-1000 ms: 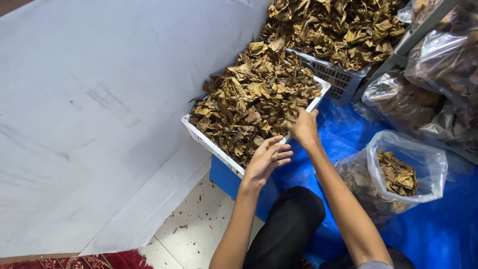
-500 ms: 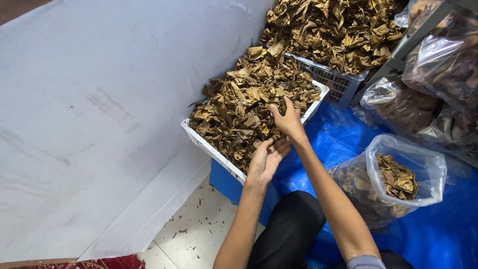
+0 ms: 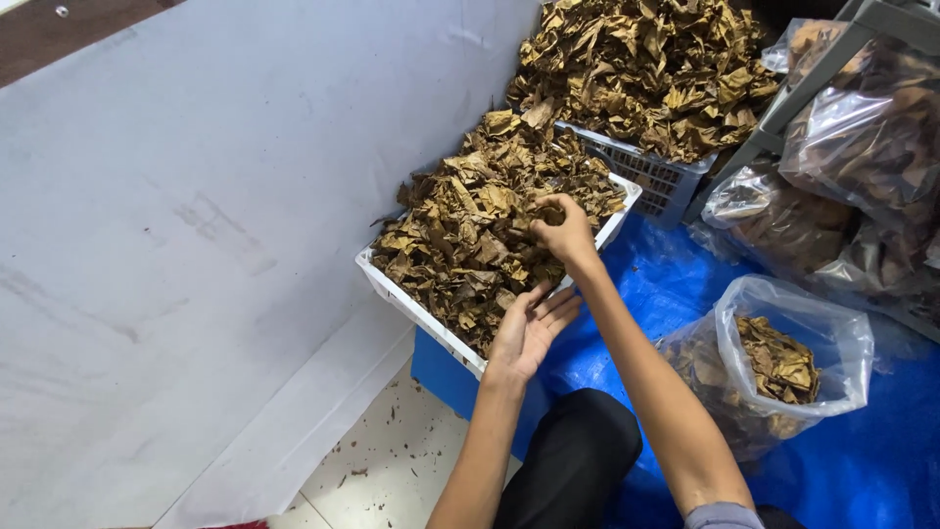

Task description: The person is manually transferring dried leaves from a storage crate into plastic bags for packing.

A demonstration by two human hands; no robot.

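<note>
A white plastic crate (image 3: 416, 312) is heaped with dry brown leaves (image 3: 480, 230). My right hand (image 3: 563, 230) reaches into the heap with its fingers closed around some leaves. My left hand (image 3: 529, 328) rests palm up at the crate's near rim, fingers apart and nothing in it. Both forearms stretch up from the bottom of the view over my dark-trousered knee (image 3: 573, 460).
A second grey crate (image 3: 651, 176) piled with leaves stands behind the first. An open clear bag (image 3: 793, 362) with leaves sits on the blue tarp (image 3: 881, 460) at right. More filled bags (image 3: 862, 147) lean by a metal frame. A white sheet (image 3: 176, 245) covers the left.
My right hand has moved from the crate's near rim up into the leaf heap and closed on leaves. My left hand has turned palm up at the rim.
</note>
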